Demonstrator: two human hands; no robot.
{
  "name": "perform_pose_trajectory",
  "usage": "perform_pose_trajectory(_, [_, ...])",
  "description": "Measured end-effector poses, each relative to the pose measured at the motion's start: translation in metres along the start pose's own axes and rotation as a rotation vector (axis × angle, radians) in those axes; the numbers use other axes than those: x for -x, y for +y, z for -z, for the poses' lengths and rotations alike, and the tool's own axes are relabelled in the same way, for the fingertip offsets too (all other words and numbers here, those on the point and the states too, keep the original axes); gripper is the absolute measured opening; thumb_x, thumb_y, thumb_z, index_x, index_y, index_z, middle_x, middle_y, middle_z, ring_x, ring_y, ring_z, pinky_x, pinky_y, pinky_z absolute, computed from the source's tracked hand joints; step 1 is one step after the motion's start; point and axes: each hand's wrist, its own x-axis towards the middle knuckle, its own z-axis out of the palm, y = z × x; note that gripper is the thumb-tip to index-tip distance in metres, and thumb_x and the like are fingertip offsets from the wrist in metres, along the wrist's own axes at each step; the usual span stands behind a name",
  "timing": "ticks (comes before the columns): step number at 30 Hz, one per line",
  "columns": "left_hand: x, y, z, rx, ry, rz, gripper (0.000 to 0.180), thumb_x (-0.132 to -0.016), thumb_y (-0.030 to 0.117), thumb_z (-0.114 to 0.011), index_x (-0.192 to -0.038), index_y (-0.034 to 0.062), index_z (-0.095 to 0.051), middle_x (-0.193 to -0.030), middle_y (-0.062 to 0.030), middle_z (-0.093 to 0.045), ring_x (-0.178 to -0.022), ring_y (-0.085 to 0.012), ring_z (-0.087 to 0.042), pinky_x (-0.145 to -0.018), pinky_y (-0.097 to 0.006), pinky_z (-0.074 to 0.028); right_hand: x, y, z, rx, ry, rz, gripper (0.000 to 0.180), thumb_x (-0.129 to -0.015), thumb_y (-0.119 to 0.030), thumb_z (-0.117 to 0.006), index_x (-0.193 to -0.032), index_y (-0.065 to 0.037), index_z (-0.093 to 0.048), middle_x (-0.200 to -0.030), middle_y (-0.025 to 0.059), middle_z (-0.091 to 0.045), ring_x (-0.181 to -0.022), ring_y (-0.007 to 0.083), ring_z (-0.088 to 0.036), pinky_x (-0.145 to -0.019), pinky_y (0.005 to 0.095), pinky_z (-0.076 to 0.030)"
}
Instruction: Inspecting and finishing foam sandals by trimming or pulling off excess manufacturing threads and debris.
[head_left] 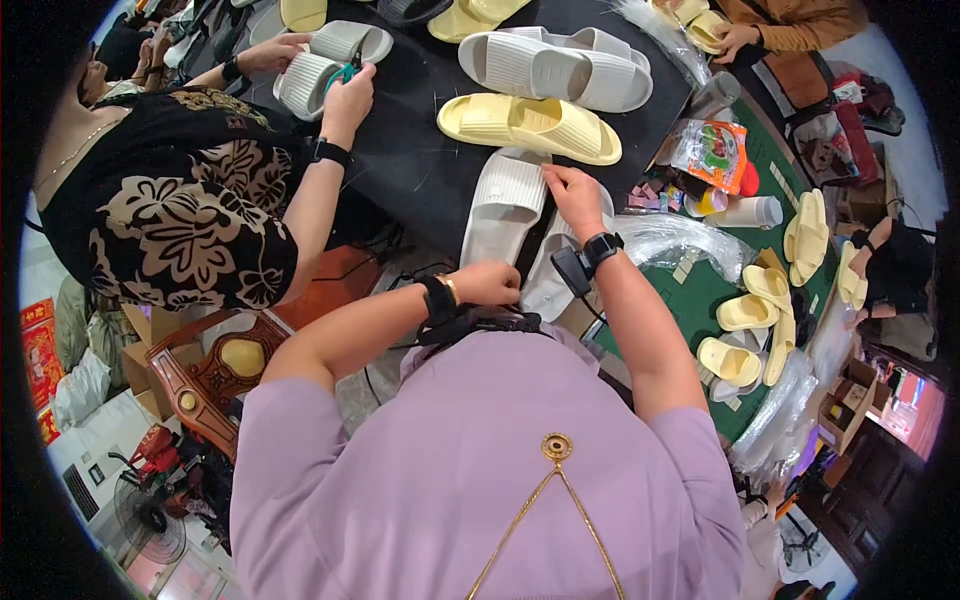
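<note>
Two light grey slide slippers with ribbed straps lie in front of me at the table's near edge: a left one [497, 212] and a right one [545, 272]. My right hand [577, 203] pinches the inner edge of the left slipper near its toe, and it covers part of the right slipper. At the heel end, my left hand [488, 283] is closed with curled fingers over the left slipper's heel; its fingertips are partly hidden. Just beyond the pair lies a pale yellow slide [530, 126], and behind that a pair of light grey slides [555, 68].
At left, a co-worker's hand [347, 98] holds green-handled scissors [340, 76] by grey slides [305, 84]. A green table [690, 300] at right carries yellow slides [748, 312], clear plastic wrap [690, 240], a snack bag [708, 150] and a cup [750, 212]. A carved wooden chair [215, 365] stands lower left.
</note>
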Motion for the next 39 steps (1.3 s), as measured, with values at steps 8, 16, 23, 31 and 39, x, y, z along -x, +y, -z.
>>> perform_pose_trajectory(8, [0.014, 0.000, 0.041, 1.597, 0.549, -0.061, 0.018, -0.084, 0.018, -0.056, -0.088, 0.0053, -0.067, -0.116, -0.0115, -0.065, -0.112, -0.0228, -0.057, -0.091, -0.034, -0.046, 0.000, -0.002, 0.002, -0.011, -0.009, -0.008, 0.025, -0.088, -0.028, -0.061, -0.101, -0.010, -0.074, -0.095, 0.0155, -0.070, -0.088, 0.0320, -0.066, -0.079, 0.0382, -0.052])
perform_pose_trajectory(16, [0.008, 0.001, 0.052, 1.883, 0.725, -0.186, 0.013, -0.084, 0.012, -0.057, -0.073, 0.0056, -0.059, -0.096, -0.0115, -0.069, -0.103, -0.0245, -0.063, -0.098, -0.041, -0.048, -0.003, -0.007, 0.007, 0.019, -0.040, -0.050, 0.025, -0.087, -0.029, -0.061, -0.099, -0.010, -0.074, -0.097, 0.0132, -0.070, -0.090, 0.0303, -0.067, -0.079, 0.0367, -0.053])
perform_pose_trajectory(23, [0.005, -0.032, 0.030, 1.964, 0.586, -0.276, 0.016, -0.090, 0.018, -0.056, -0.078, 0.0069, -0.056, -0.084, -0.0048, -0.063, -0.082, -0.0194, -0.062, -0.089, -0.040, -0.052, -0.003, -0.014, 0.008, 0.040, -0.067, -0.070, 0.024, -0.087, -0.027, -0.061, -0.099, -0.011, -0.074, -0.098, 0.0129, -0.070, -0.089, 0.0301, -0.067, -0.078, 0.0370, -0.053])
perform_pose_trajectory(31, [-0.002, -0.002, 0.007, 1.515, 0.611, 0.150, 0.018, -0.091, 0.007, -0.055, -0.107, -0.0010, -0.057, -0.094, -0.0072, -0.062, -0.080, -0.0155, -0.061, -0.077, -0.030, -0.052, -0.003, -0.008, 0.004, 0.135, 0.029, 0.054, 0.021, -0.085, -0.027, -0.064, -0.093, -0.010, -0.075, -0.090, 0.0159, -0.066, -0.086, 0.0341, -0.064, -0.077, 0.0423, -0.051])
perform_pose_trajectory(39, [-0.040, -0.008, -0.001, 1.558, 0.906, 0.196, 0.010, -0.085, -0.003, -0.054, -0.095, -0.0029, -0.055, -0.090, -0.0135, -0.065, -0.069, -0.0186, -0.064, -0.059, -0.030, -0.052, 0.008, -0.016, -0.003, 0.107, -0.129, 0.106, 0.020, -0.085, -0.025, -0.063, -0.088, -0.007, -0.071, -0.090, 0.0164, -0.066, -0.087, 0.0357, -0.063, -0.076, 0.0437, -0.051])
